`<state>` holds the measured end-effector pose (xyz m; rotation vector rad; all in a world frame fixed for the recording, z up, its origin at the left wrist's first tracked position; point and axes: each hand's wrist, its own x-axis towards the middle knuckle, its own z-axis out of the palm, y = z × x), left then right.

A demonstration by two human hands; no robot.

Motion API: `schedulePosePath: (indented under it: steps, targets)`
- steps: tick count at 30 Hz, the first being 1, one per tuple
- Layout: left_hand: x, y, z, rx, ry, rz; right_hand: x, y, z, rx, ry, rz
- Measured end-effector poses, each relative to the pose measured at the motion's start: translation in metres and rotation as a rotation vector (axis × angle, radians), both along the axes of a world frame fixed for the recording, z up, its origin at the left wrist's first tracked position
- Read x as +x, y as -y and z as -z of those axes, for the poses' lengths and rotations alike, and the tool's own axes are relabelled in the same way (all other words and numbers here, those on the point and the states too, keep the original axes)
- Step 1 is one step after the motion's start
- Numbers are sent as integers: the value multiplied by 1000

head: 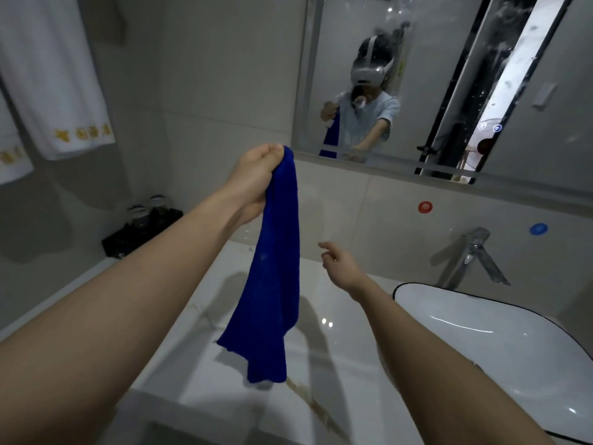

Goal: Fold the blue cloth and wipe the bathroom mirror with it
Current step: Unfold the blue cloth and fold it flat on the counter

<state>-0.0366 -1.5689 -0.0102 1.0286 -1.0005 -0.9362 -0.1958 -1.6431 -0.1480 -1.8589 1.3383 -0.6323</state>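
The left hand point(256, 181) gripped the blue cloth point(272, 284) by its top, letting it hang loose above the tabletop point(199, 364); the right hand point(340, 264) hovered just beside it, relaxed and holding nothing. Folding looked unstarted, and the spattered mirror point(340, 27) unwiped, its top cut off

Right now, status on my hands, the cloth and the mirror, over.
Status: left hand grips cloth by its top; right hand open, off it. Cloth hangs loose over counter, not folded. Splashes high on mirror, nothing blocking it.
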Motion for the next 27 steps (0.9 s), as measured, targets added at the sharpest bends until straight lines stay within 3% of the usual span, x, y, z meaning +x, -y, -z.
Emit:
schedulePosePath:
  steps: [4,9,15,21,27]
  targets:
    - [-25,-10,-12,-14,-68,56,1,-7,-3,171,164,-92]
    - [-45,-17,-17,-25,-99,60,-11,-25,3,334,-192,-401]
    - [-54,-19,-15,-28,-170,11,-42,-41,15,597,-183,-434]
    - [-68,-16,-6,-8,-120,23,-54,-51,23,580,-201,-373]
    - [-69,-14,-1,-6,-103,-37,-65,-49,31,324,-185,-174]
